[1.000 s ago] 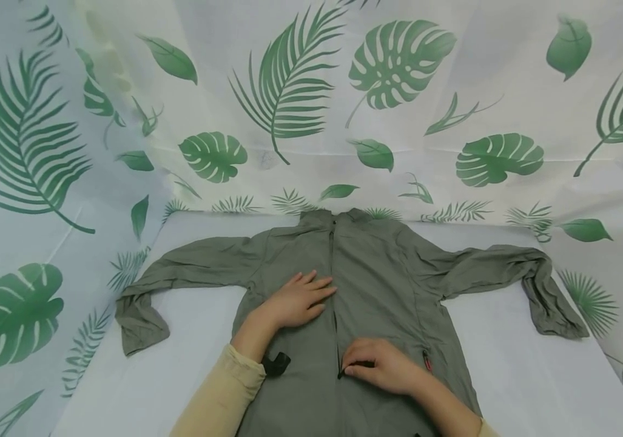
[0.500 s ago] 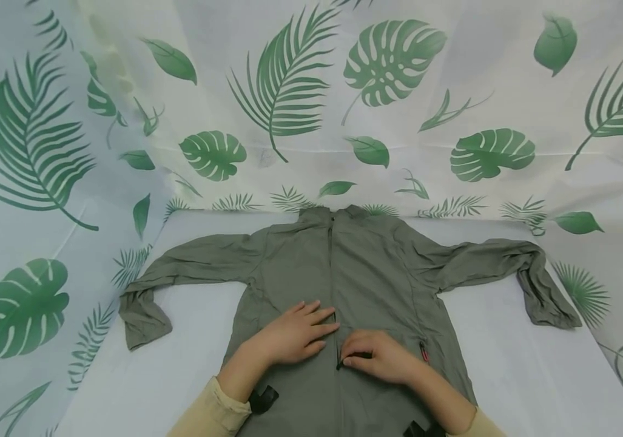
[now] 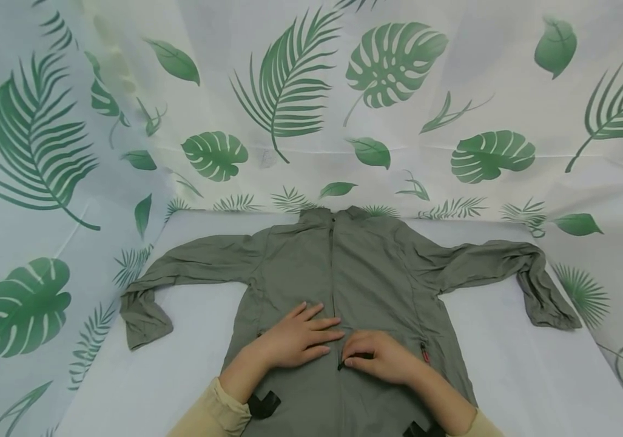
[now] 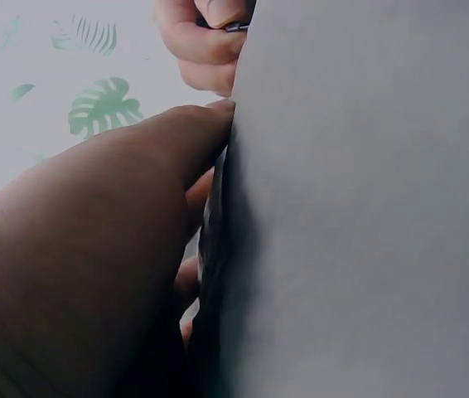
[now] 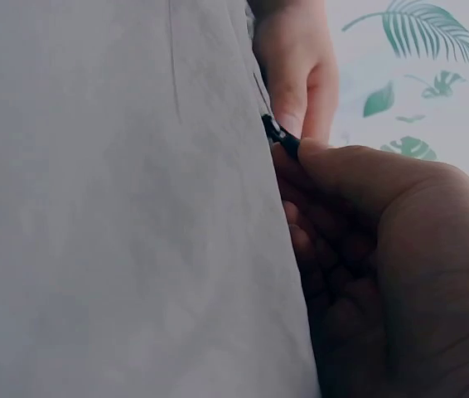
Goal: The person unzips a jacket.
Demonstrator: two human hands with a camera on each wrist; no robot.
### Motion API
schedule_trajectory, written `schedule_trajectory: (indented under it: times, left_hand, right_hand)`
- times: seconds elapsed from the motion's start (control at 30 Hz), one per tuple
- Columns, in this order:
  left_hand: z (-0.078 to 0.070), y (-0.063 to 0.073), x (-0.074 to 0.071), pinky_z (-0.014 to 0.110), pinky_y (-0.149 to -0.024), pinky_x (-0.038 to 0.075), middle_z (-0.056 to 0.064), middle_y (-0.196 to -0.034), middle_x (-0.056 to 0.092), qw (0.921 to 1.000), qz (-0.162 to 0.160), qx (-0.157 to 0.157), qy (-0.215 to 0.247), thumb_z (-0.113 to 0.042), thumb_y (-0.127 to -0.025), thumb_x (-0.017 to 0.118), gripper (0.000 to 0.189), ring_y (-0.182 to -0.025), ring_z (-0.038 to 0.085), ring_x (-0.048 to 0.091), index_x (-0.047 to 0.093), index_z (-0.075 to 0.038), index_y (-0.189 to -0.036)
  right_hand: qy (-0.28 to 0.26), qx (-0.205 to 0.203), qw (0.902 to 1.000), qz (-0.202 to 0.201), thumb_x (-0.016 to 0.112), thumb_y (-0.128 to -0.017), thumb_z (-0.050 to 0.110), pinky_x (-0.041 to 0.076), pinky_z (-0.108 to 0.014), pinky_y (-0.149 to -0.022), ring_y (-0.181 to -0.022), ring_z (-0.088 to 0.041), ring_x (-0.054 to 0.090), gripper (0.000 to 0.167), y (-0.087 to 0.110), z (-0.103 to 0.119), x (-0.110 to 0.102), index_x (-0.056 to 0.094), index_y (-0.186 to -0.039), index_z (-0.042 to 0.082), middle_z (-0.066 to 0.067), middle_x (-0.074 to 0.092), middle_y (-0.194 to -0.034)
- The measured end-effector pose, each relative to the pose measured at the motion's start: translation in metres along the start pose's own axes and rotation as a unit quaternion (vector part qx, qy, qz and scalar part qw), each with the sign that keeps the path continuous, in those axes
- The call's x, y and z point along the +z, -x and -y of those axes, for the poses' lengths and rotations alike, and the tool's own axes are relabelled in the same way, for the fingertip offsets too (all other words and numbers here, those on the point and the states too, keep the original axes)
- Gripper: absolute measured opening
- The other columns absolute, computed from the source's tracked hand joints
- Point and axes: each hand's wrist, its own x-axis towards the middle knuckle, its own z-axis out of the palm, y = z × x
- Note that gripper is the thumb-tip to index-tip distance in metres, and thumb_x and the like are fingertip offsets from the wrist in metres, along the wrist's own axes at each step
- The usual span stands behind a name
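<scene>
An olive-green jacket lies front up with its sleeves spread and its collar at the far side. My right hand pinches the black zipper pull on the front zipper between thumb and fingers, around the lower middle of the jacket. Just left of it, my left hand rests flat on the fabric, fingers spread and fingertips lying across the zipper line. In the left wrist view, the left thumb presses against the cloth close to the right hand's fingers.
Beneath the jacket is a white tabletop. A leaf-printed curtain stands behind and along the sides. The jacket's side pocket carries a red zipper tag. A black strap sits at the left wrist.
My left hand has slid down the jacket front toward the right hand. The right hand keeps its pinch on the zipper pull, nearly in place. The head view has shifted slightly.
</scene>
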Motion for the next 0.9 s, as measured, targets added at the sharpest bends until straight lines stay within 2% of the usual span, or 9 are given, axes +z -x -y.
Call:
schedule_trajectory:
  times: [0.13, 0.43, 0.7, 0.9]
  left_hand:
    - [0.003, 0.0, 0.005, 0.053, -0.127, 0.022, -0.012, -0.159, 0.035, 0.9999, -0.005, 0.007, -0.008, -0.048, -0.106, 0.037, 0.044, -0.152, 0.029, 0.026, 0.041, -0.04, -0.149]
    - [0.01, -0.005, 0.006, 0.052, -0.129, 0.016, -0.014, -0.16, 0.032, 0.9997, 0.008, -0.003, 0.023, -0.051, -0.106, 0.033, 0.045, -0.153, 0.028, 0.021, 0.041, -0.041, -0.149]
    - [0.025, -0.019, 0.008, 0.047, -0.131, 0.009, -0.018, -0.162, 0.027, 0.9987, 0.029, -0.029, 0.031, -0.051, -0.106, 0.032, 0.045, -0.155, 0.025, 0.015, 0.038, -0.044, -0.15]
    - [0.035, -0.026, 0.005, 0.045, -0.131, 0.007, -0.018, -0.162, 0.026, 0.9984, 0.026, -0.043, 0.028, -0.051, -0.106, 0.031, 0.045, -0.155, 0.023, 0.013, 0.037, -0.044, -0.15]
  right_hand:
    - [0.006, 0.001, 1.0, 0.001, 0.063, -0.098, 0.019, 0.058, -0.024, -0.084, -0.095, -0.003, 0.064, 0.013, 0.001, 0.002, 0.0, 0.072, -0.104, 0.027, 0.011, 0.069, -0.103]
    - [0.009, 0.009, 0.9998, 0.015, 0.063, -0.098, 0.019, 0.059, -0.023, -0.082, -0.093, -0.003, 0.065, 0.012, -0.003, 0.004, -0.009, 0.073, -0.102, 0.024, 0.009, 0.07, -0.102]
    - [-0.003, 0.041, 0.9984, 0.04, 0.061, -0.099, 0.022, 0.059, -0.023, -0.082, -0.094, -0.004, 0.066, 0.013, -0.014, -0.009, -0.021, 0.074, -0.104, 0.023, 0.007, 0.07, -0.104]
    - [0.005, 0.038, 0.9983, 0.043, 0.06, -0.1, 0.023, 0.059, -0.025, -0.085, -0.096, -0.007, 0.066, 0.015, -0.022, -0.02, -0.03, 0.074, -0.105, 0.021, 0.003, 0.071, -0.107]
